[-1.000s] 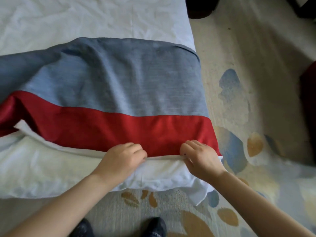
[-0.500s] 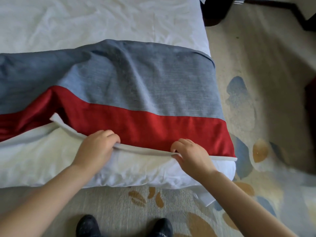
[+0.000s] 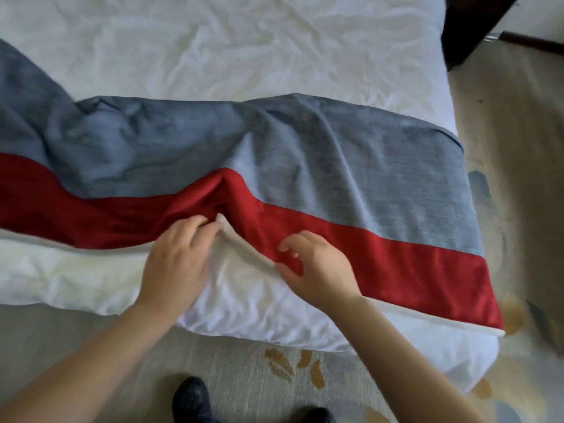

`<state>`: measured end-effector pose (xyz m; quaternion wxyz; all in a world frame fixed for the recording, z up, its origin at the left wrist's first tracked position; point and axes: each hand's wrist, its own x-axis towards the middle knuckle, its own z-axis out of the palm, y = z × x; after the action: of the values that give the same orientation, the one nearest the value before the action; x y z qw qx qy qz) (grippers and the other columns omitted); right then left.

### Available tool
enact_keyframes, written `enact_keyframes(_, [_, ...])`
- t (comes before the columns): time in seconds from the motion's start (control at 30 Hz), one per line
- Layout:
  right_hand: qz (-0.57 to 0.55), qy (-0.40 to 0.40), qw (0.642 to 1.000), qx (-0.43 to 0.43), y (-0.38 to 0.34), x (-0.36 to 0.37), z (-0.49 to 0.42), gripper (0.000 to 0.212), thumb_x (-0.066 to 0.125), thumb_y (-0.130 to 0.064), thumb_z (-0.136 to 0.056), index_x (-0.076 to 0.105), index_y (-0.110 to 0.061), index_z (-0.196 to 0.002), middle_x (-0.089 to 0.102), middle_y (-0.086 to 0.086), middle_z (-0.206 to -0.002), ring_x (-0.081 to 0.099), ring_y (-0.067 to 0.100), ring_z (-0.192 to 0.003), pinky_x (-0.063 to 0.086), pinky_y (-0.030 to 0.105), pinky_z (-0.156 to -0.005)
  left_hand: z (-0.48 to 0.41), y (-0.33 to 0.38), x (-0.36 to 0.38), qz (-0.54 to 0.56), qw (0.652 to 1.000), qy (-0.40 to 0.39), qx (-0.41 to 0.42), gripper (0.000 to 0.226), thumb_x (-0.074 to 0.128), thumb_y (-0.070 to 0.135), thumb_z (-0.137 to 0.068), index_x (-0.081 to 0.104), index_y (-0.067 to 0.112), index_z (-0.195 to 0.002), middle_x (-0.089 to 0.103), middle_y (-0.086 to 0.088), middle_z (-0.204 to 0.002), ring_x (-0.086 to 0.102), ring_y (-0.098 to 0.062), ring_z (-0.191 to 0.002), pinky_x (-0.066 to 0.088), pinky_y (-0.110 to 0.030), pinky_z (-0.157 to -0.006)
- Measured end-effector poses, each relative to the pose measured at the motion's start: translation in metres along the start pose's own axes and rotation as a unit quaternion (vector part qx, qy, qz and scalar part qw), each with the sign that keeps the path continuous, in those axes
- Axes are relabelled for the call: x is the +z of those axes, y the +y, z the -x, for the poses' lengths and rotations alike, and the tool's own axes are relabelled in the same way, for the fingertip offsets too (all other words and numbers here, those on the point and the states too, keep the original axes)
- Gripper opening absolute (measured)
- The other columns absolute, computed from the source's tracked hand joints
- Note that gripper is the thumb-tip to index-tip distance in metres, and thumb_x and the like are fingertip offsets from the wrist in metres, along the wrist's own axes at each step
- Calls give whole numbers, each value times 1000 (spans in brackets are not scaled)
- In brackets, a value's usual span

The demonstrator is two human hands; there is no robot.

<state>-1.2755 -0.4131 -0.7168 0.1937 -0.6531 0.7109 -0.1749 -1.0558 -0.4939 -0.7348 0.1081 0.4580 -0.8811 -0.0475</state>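
A grey and red bed runner (image 3: 381, 178) with a white underside lies across the foot of a bed with a white sheet (image 3: 244, 41). My left hand (image 3: 177, 261) grips the runner's near hem and has it lifted and bunched, so a ridge rises in the red band. My right hand (image 3: 317, 270) is just to the right; its thumb lies at the white hem and its curled fingers sit on the red band, pinching the edge. To the right of my hands the runner lies flat up to the bed's corner.
The white duvet edge (image 3: 274, 325) hangs over the foot of the bed toward me. A patterned carpet (image 3: 518, 209) covers the floor on the right and below. Dark furniture (image 3: 470, 25) stands at the top right. My dark shoes (image 3: 192, 398) are by the bed.
My left hand has pushed the hem up the bed, and a fold has formed in the red band. My right hand stayed on the hem nearby. More of the sheet shows.
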Motion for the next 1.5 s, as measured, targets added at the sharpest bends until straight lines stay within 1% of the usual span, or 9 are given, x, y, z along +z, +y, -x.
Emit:
enact_keyframes(0.17, [37,-5,999,26,-65,39,-61,39,65,-33,-81,55,-22,-117,59,-1,-105,56,21,-97,50,37,-69,0,-78,-12,-49,994,-90,-40,28,73,-2,-67,69,2,-95,64,-13,-80,61,-34,-71,53,-43,-56])
enact_keyframes(0.37, [129,-72,989,-19,-79,50,-49,14,59,-7,-75,63,-15,-86,63,2,-83,60,27,-75,48,35,-58,3,-140,-34,-49,992,-80,82,16,54,-7,-65,64,5,-61,56,-8,-60,55,-27,-52,46,-37,-45])
enact_keyframes(0.53, [144,-160,976,-41,-92,59,-3,41,78,-7,-34,61,-23,-66,55,-8,-64,57,15,-54,42,21,-39,22,-194,-47,-31,984,-131,114,30,39,14,-66,69,11,-64,58,-3,-61,59,-26,-54,50,-34,-47])
enact_keyframes(0.67, [111,-246,963,27,-95,66,-15,24,57,-32,-71,56,-29,-95,56,-11,-91,55,12,-86,42,24,-67,10,-192,-52,10,971,-194,136,22,46,32,-63,64,21,-64,58,9,-64,59,-16,-59,44,-25,-47])
enact_keyframes(0.77, [57,-203,977,31,-94,53,-48,28,45,-48,-79,61,-28,-91,61,-9,-86,60,11,-81,42,25,-65,-15,-188,-61,66,973,-160,153,21,53,39,-72,66,24,-65,58,11,-64,58,-13,-58,41,-24,-44])
enact_keyframes(0.93, [57,-58,995,59,-72,26,-135,17,50,-29,-92,65,-21,-90,62,0,-89,61,23,-84,50,36,-69,-97,-183,-66,99,993,-35,49,28,46,27,-90,69,16,-80,65,2,-76,63,-21,-71,51,-38,-53])
enact_keyframes(1.07, [75,6,993,96,-47,6,-215,17,49,-23,-92,64,-20,-99,60,2,-98,60,27,-87,49,38,-67,-170,-193,-54,122,991,-47,1,22,52,9,-91,68,13,-106,66,-2,-95,61,-25,-93,53,-45,-72])
enact_keyframes(1.27, [85,46,992,87,-31,-1,-314,34,44,-3,-89,58,-22,-114,61,-1,-114,54,22,-105,45,33,-67,-259,-218,-26,163,984,-52,-49,30,47,-1,-91,70,12,-106,69,-6,-110,61,-27,-105,46,-37,-91])
enact_keyframes(1.5, [204,-155,967,13,-33,18,-365,40,49,2,-84,56,-21,-116,56,4,-110,57,27,-99,43,33,-74,-287,-238,-2,186,937,-289,-59,16,68,31,-84,64,38,-98,63,21,-83,62,0,-79,53,-26,-76])
